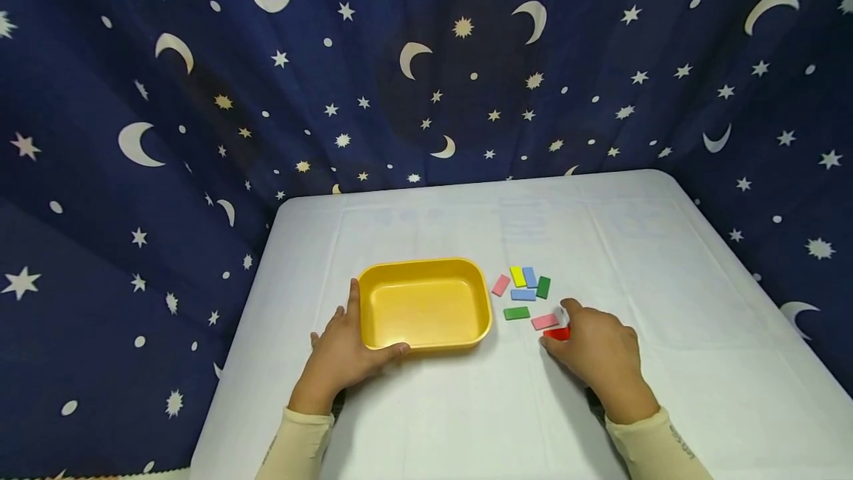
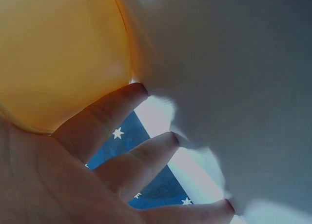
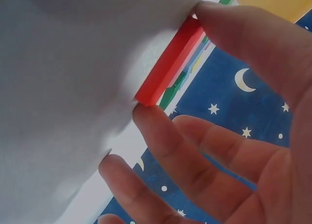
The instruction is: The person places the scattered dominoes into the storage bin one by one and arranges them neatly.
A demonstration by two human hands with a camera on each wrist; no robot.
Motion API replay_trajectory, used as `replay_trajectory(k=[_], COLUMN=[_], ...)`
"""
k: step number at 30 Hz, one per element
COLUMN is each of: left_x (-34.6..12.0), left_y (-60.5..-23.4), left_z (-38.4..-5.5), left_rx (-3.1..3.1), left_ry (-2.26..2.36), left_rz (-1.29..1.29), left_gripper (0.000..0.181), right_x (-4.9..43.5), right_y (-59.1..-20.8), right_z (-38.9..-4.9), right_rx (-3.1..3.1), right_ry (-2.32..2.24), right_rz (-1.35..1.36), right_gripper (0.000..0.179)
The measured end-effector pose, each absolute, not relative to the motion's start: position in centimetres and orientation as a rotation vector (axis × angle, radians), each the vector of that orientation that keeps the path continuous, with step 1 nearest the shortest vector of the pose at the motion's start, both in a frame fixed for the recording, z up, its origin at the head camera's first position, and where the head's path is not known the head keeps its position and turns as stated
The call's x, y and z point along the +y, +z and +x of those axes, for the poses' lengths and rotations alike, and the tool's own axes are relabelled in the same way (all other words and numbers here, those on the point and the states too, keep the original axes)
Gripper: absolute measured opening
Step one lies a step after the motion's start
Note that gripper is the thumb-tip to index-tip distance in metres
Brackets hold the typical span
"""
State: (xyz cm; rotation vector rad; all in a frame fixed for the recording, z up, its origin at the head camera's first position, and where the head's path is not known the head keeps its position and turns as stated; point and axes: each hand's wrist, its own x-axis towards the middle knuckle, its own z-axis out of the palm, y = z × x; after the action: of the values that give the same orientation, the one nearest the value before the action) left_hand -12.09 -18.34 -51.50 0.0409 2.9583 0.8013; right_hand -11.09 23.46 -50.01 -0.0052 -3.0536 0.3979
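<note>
A yellow rectangular tray (image 1: 426, 306) sits on the table. My left hand (image 1: 342, 347) rests against its front left corner, thumb along the front side and a straight finger along the left side. In the left wrist view the other fingers (image 2: 141, 160) spread out, their tips on the cloth. My right hand (image 1: 603, 347) pinches a red rectangular block (image 3: 168, 63) by its ends between thumb and a finger, low over the cloth. Just beyond it lies a pink block (image 1: 545, 321); a green block (image 1: 516, 313) lies between that and the tray.
Farther back, right of the tray, lie a pink block (image 1: 500, 285), a yellow block (image 1: 517, 276), two blue blocks (image 1: 523, 294) and a dark green block (image 1: 543, 287). White cloth (image 1: 466, 421) covers the table. A dark blue curtain (image 1: 373, 95) with moons and stars hangs around it.
</note>
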Motion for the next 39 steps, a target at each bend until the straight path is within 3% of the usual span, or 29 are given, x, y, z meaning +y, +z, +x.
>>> replay_trajectory(k=[24, 39], left_x=[-18.1, -18.3], left_y=[-51.7, -51.8], left_z=[-12.3, -12.5], left_rx=[2.996, 2.992], left_ry=[0.745, 0.784], left_rz=[0.022, -0.003], left_gripper=[0.155, 0.156], right_x=[22.3, 14.1], right_y=[-48.8, -43.4], right_z=[-11.8, -14.6], right_rx=[-3.034, -2.818], right_ry=[0.531, 0.571], right_rz=[0.020, 0.566], right_gripper=[0.072, 0.068])
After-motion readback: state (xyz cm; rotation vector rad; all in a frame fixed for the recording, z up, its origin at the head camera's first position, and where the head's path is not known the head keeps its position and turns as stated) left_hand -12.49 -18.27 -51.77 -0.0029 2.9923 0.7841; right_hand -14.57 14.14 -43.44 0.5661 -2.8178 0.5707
